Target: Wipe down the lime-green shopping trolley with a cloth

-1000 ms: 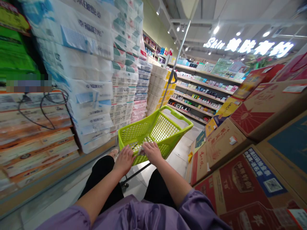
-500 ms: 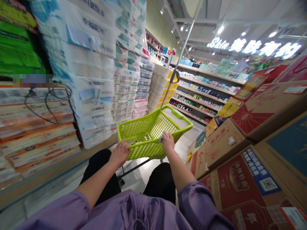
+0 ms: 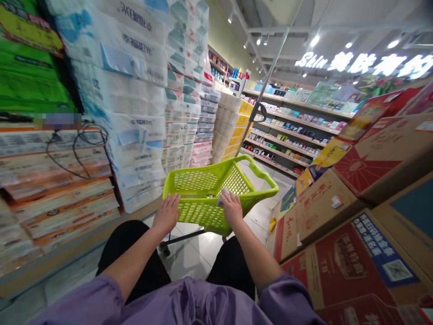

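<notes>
Tiled shop floor [image 3: 194,256], cartons [image 3: 323,210] alongside; left hand [image 3: 167,214] flat against green cart [image 3: 199,201], right hand [image 3: 232,210] around pale cloth [image 3: 221,198]

Shopping cart [image 3: 199,200]: lime-green plastic, lattice-walled, upright, broadside, handle end right. Pale cloth [image 3: 221,197]: bunched at near rim, partly hidden.

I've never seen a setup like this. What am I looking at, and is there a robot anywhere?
No robot here: these are a person's own bare hands. Every picture comes from one camera worn on that person's head, looking forward and down. In front stands a lime-green cart with holes in its sides. The left hand rests at its near edge; the right hand holds something crumpled and pale, perhaps a cloth, against that same edge. Wrapped packs are piled on the left, cardboard boxes on the right.
</notes>
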A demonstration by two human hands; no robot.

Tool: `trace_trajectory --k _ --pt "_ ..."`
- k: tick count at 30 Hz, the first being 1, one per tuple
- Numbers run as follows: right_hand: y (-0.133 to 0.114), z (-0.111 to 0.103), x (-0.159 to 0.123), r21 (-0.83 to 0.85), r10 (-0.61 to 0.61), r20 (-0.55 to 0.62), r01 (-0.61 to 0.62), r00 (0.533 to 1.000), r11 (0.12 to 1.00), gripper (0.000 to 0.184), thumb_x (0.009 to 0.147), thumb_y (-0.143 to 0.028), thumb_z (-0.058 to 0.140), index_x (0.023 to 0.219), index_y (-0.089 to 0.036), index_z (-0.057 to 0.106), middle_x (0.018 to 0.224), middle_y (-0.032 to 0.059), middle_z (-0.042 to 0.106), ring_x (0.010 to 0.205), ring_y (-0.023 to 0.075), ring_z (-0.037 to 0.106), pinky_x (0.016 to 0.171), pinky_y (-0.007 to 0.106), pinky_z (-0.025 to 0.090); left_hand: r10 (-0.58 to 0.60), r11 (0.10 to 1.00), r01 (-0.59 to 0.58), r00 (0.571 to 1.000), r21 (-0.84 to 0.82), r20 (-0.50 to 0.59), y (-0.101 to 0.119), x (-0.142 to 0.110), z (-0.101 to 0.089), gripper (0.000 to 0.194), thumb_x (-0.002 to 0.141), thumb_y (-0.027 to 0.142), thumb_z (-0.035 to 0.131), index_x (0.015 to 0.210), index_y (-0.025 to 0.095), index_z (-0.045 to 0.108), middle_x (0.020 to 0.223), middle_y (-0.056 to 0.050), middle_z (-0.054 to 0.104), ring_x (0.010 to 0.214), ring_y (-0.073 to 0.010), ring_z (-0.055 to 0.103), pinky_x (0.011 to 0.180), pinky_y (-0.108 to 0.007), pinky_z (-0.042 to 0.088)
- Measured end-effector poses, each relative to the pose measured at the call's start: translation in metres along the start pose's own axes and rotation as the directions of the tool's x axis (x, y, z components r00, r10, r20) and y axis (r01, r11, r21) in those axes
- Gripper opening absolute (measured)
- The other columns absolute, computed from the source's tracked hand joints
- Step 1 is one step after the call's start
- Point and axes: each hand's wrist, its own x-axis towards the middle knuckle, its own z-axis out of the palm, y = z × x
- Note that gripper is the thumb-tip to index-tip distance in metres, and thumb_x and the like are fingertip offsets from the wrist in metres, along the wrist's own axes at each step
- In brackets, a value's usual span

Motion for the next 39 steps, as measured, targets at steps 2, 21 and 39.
trace_trajectory --k 2,21,39 --pt "0.010 -0.012 -0.002 -0.036 0.004 0.008 -0.004 1.000 0.999 0.043 0.086 -0.011 0.041 0.124 -0.026 0.057 0.138 0.0012 0.053 0.131 0.0260 0.038 0.110 0.046 0.020 -0.014 1.000 0.014 1.000 -0.011 -0.022 0.000 -0.003 0.000 0.054 0.086 0.019 0.037 0.138 0.007 0.041 0.145 -0.016 0.042 0.142 -0.0300 0.025 0.114 -0.047 0.027" --pt "-0.001 0.002 0.001 0.127 0.140 -0.119 -0.125 0.983 0.984 0.034 0.083 -0.010 0.045 0.107 -0.018 0.067 0.124 0.0058 0.064 0.121 0.0213 0.045 0.106 0.036 0.029 -0.021 1.000 0.020 0.997 -0.019 -0.073 -0.001 -0.020 0.000 0.056 0.081 0.016 0.042 0.136 0.007 0.043 0.147 -0.016 0.040 0.143 -0.0317 0.020 0.114 -0.048 0.028" --pt "-0.013 -0.042 0.027 0.129 0.115 0.138 -0.133 0.984 0.983 0.060 0.087 -0.017 0.041 0.146 -0.018 0.033 0.144 0.0092 0.045 0.129 0.0208 0.045 0.106 0.036 0.033 0.194 0.895 -0.150 0.979 -0.420 0.065 0.116 0.062 -0.012 0.049 0.095 0.033 0.033 0.143 0.019 0.033 0.141 -0.010 0.049 0.125 -0.0231 0.049 0.101 -0.041 0.040"
